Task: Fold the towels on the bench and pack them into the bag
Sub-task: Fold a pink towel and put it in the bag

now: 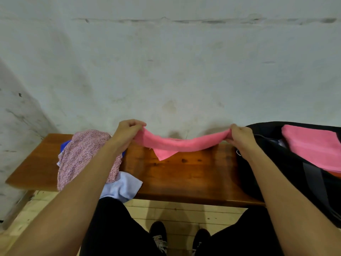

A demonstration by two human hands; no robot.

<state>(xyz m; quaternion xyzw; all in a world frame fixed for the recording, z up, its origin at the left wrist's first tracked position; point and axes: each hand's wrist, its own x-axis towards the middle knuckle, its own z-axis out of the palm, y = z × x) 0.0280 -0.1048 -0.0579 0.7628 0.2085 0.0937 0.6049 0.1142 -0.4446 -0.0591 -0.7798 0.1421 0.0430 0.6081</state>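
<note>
Mid-frame above the wooden counter (184,174), pink towel (177,145) hangs stretched, long axis left-right, sagging centre, one corner pointing down. Left hand (127,133) and right hand (239,136) each pinch an end, arms extended forward. Black bag (276,172) at right holds a folded pink towel (311,146). Patterned cloth (86,156) left.

A pale, whitish plaster wall (166,61) fills the upper part of the view, scuffed and stained, with a long dark smudged line running across it near the top and a brownish blotch lower down. On the left the surface turns greyer and mottled with dark cracks. Below lies a floor of light yellowish wooden planks (177,211), worn and speckled. The light is soft and even.
</note>
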